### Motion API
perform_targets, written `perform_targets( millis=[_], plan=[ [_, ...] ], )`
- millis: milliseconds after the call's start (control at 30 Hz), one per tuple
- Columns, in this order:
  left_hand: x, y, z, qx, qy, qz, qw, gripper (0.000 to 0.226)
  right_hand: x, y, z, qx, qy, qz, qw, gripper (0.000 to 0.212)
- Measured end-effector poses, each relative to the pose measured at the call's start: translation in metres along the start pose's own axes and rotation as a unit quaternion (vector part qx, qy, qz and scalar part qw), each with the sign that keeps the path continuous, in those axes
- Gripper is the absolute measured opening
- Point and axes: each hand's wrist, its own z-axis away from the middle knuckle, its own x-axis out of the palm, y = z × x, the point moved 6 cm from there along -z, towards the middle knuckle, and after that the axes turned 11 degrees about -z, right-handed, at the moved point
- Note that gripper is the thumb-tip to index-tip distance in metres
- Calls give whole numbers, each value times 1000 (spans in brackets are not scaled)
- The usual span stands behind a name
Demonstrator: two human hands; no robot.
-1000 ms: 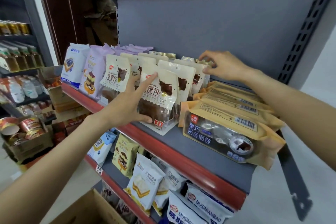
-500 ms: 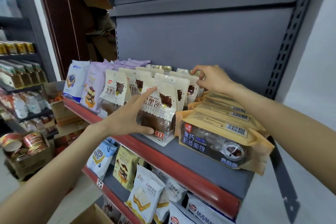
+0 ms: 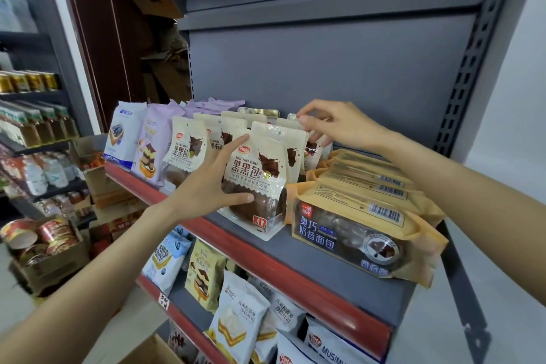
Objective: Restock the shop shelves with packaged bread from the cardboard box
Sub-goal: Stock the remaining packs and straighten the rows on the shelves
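Head view: left hand (image 3: 206,186) grasps the near cream chocolate-bread pouch (image 3: 260,183) on the grey red-edged shelf (image 3: 295,263), right hand (image 3: 339,124) pinching a far pouch's top (image 3: 295,121).

A cream pouch of dark bread (image 3: 257,183) stands upright at the frame's centre on the grey, red-edged shelf (image 3: 295,263), fronting a row of like pouches (image 3: 189,151). Orange bread packs (image 3: 363,230) lie stacked just right.
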Motion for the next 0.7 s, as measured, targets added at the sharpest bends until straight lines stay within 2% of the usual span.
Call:
perform_targets(
  millis=[67, 200, 367, 500, 567, 633, 700],
  plan=[
    [1, -1, 0, -3, 3, 1, 1000, 99, 12, -3, 3, 5, -29, 26, 999, 29],
    [3, -2, -1, -7, -7, 15, 1000, 98, 21, -4, 0, -6, 2, 90, 996, 36],
    [3, -2, -3, -6, -19, 13, 1000, 97, 19, -4, 1, 10, -6, 130, 991, 38],
    [-11, 5, 2, -28, -6, -66, 997, 94, 17, -7, 0, 4, -38, 125, 991, 36],
    [-30, 11, 9, -38, 38, -120, 991, 75, 9, -11, -6, -8, -41, 113, 993, 30],
    [-60, 15, 17, -45, 137, -109, 983, 47, -3, -18, -16, -34, -7, 93, 995, 22],
    [-86, 7, 27, -61, 241, -98, 964, 31, -8, -27, -29, -58, 10, 66, 996, 17]
  ],
)
